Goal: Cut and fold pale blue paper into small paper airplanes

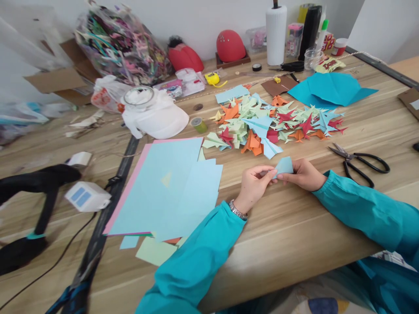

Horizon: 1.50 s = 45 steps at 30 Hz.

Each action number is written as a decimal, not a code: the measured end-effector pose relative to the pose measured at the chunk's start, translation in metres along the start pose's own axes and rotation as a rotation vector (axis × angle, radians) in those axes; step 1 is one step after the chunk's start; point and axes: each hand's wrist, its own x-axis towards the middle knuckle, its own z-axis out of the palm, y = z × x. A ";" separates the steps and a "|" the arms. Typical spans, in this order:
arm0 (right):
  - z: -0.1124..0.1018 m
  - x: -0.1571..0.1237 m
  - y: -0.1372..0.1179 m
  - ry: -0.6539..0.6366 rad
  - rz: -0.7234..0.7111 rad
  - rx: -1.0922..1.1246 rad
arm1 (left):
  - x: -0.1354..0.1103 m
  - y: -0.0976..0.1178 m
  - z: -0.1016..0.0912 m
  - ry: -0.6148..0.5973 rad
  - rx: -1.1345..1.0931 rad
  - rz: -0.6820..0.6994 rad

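Between my two hands is a small folded piece of light blue paper [284,166], held just above the wooden table. My left hand [255,185] pinches its left edge between thumb and fingers. On the other side, my right hand [303,175] grips the paper's right edge, thumb in front. Right behind them lies a pile of folded paper planes [258,126] in green, orange, red and blue. To the left of my left hand are large light blue paper sheets [153,187] with pink ones under them. Black-handled scissors [356,161] rest open to the right of my right hand.
Loose green paper [156,250] pokes out near my left sleeve. A small thread spool [199,125] and a white cap [157,113] stand behind the sheets. Farther back are a large teal paper [332,89], a yellow tape measure [212,79] and a white ribbed bottle [276,37].
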 end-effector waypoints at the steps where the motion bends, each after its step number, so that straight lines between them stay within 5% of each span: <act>1: 0.000 0.000 0.000 0.003 0.004 0.002 | 0.000 0.000 0.000 -0.001 0.004 0.003; 36: -0.002 0.000 0.002 -0.001 -0.005 0.029 | 0.000 0.000 -0.002 -0.116 0.049 -0.018; 45: -0.001 0.000 0.002 -0.006 -0.038 -0.020 | 0.000 0.000 -0.003 -0.051 0.069 0.001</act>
